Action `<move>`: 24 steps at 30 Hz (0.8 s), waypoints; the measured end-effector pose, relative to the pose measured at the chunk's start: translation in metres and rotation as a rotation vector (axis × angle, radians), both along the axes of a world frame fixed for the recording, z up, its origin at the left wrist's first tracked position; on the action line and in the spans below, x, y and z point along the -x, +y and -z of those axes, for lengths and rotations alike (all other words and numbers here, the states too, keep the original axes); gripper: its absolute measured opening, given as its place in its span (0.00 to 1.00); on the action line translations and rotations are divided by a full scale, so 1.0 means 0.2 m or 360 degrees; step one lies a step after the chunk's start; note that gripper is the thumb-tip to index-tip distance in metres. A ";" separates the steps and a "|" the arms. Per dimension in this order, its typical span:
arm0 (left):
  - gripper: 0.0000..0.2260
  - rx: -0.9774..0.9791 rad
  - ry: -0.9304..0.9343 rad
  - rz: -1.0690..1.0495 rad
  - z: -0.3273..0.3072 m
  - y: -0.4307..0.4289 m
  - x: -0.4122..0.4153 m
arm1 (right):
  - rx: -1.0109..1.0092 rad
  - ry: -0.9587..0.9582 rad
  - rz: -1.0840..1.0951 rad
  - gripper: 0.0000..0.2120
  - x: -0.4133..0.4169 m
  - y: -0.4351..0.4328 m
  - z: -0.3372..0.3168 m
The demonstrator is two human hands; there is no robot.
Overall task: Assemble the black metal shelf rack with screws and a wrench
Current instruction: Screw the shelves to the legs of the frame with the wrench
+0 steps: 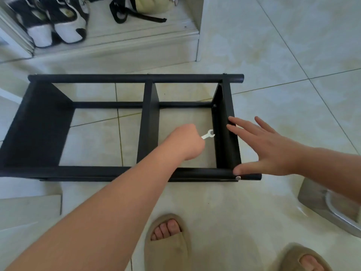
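The black metal shelf rack (150, 122) lies on its side on the tiled floor, with three shelf panels standing between its round bars. My left hand (185, 141) reaches inside the right bay and grips a small white wrench (208, 134), whose open jaw points at the inner face of the right panel (224, 137). My right hand (265, 147) has its fingers spread flat on the outer side of that panel, thumb on the near bar beside a silver screw head (238, 178). Another screw (214, 105) shows at the panel's far inner corner.
Black and white shoes (56, 22) and a bag with black straps (136, 10) sit on a low white ledge at the back. My feet in beige slippers (168, 245) stand in front of the rack. A shiny metal object (332, 208) is at the right edge.
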State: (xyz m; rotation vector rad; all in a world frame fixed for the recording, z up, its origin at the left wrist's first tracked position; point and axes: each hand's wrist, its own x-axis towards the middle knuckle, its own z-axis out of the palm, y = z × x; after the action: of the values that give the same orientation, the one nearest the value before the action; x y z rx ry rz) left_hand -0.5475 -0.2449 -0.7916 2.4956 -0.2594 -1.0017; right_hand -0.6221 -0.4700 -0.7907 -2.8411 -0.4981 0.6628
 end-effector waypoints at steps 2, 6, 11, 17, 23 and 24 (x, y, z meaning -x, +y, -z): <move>0.08 0.0050 -0.0235 -0.0015 -0.07 -0.01 -0.10 | -0.0141 -0.0040 0.0161 0.56 -0.07 -0.02 -0.07; 0.07 0.0081 -0.0688 -0.0086 -0.17 -0.08 -0.39 | -0.0088 -0.0074 0.0294 0.55 -0.34 -0.04 -0.13; 0.06 0.0041 -0.0768 -0.0027 -0.14 -0.17 -0.72 | 0.0133 -0.0058 0.0248 0.57 -0.68 -0.06 -0.06; 0.08 -0.0202 -0.0647 0.0088 0.02 -0.14 -0.92 | 0.0171 -0.0005 0.0203 0.61 -0.88 -0.06 0.04; 0.06 -0.0171 -0.0488 0.0155 0.00 -0.12 -0.84 | 0.0245 -0.0151 0.0135 0.61 -0.81 -0.05 -0.01; 0.05 -0.0145 -0.0496 0.0109 -0.02 -0.12 -0.80 | 0.0250 -0.0183 0.0133 0.60 -0.77 -0.04 -0.04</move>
State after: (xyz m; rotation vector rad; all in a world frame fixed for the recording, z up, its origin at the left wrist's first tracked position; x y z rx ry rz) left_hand -0.3869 -0.2680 -0.7868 2.7389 -0.4044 -0.6581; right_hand -0.4680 -0.4790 -0.7837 -3.0422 -0.3563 0.5484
